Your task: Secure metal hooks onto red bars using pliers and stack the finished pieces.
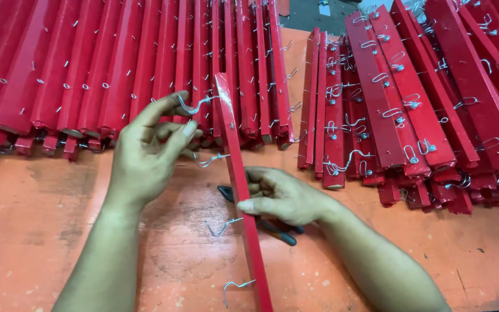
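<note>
A long red bar point(233, 144) stands on edge between my hands, running from the stacks toward me, with several bent wire hooks sticking out of its left side. My left hand point(148, 153) pinches the top wire hook point(194, 107) between thumb and forefinger. My right hand point(281, 196) grips the bar at its middle from the right side. Dark-handled pliers point(275, 230) lie on the table under my right hand.
A wide stack of red bars point(105, 69) with small wire staples leans across the back left. Another pile of red bars with fitted wire hooks point(411, 104) fills the back right. The work surface is an orange table point(41, 231).
</note>
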